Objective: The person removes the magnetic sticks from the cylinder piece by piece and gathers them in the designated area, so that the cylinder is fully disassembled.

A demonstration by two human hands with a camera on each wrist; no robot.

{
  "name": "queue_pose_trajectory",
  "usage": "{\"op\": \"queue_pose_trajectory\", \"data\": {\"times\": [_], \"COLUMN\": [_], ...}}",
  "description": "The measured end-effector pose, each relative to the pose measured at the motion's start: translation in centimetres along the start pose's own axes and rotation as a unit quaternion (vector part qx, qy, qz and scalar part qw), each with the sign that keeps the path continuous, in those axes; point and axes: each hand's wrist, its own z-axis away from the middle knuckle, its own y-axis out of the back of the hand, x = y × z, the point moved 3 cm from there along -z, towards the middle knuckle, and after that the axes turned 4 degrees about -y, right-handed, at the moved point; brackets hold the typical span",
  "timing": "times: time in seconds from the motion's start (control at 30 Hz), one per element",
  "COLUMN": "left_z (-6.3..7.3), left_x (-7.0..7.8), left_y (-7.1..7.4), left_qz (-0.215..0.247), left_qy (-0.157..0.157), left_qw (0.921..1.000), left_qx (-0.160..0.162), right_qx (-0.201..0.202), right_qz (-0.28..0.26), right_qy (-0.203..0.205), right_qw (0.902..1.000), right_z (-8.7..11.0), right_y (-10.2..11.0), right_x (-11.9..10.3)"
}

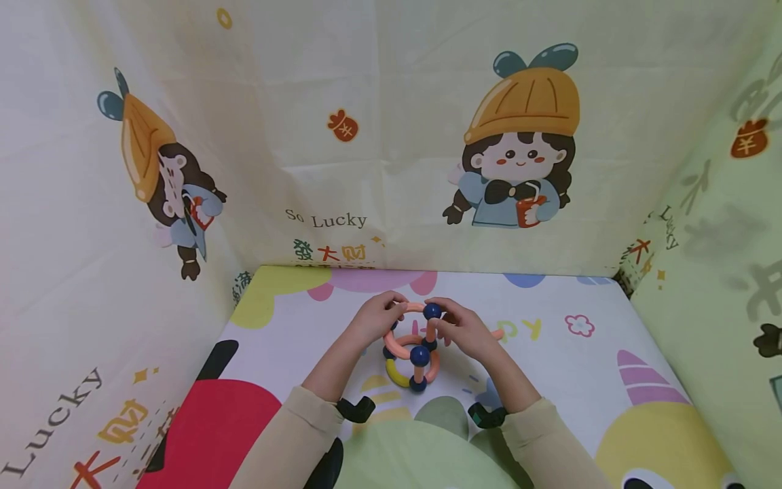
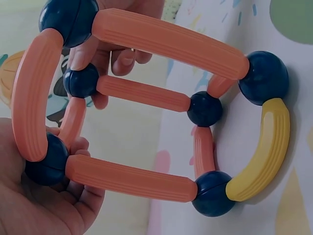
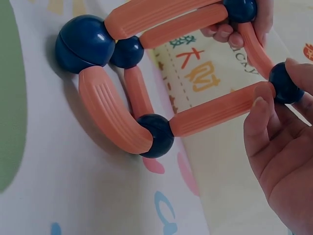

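Note:
Between the hands stands a box-shaped frame of magnetic building sticks (image 2: pixel 129 178) and dark blue balls (image 1: pixel 419 356). Pink sticks, some curved, make up most of it; a single curved yellow stick (image 2: pixel 264 152) lies in its bottom ring. At the far left upper corner, the left hand (image 1: pixel 379 319) holds a blue ball (image 2: pixel 46 160) with curled fingers. Across from it, the right hand (image 1: pixel 467 333) pinches another top blue ball (image 3: pixel 286 83) between thumb and fingers. The bottom ring rests on the table, and the top ring joins it by upright pink sticks.
A loose pink stick (image 1: pixel 498 334) shows on the table just past the right wrist, partly hidden by it. The table has a printed cloth (image 1: pixel 568 367). Printed fabric walls (image 1: pixel 403 183) enclose it at the back and both sides.

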Motion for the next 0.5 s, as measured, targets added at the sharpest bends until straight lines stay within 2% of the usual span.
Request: {"op": "queue_pose_trajectory", "data": {"times": [0.2,0.5], "left_z": [0.09,0.16], "left_x": [0.13,0.22], "left_y": [-0.06,-0.15], "left_qz": [-0.011,0.002], "left_qy": [-0.010,-0.001], "left_qw": [0.9999,1.0000], "left_qx": [0.001,0.005], "right_qx": [-0.001,-0.007], "right_qz": [-0.006,-0.014], "right_qy": [0.012,0.020], "right_qw": [0.9999,0.9997], "right_z": [0.11,0.25], "right_y": [-0.07,-0.11], "right_x": [0.01,-0.08]}}
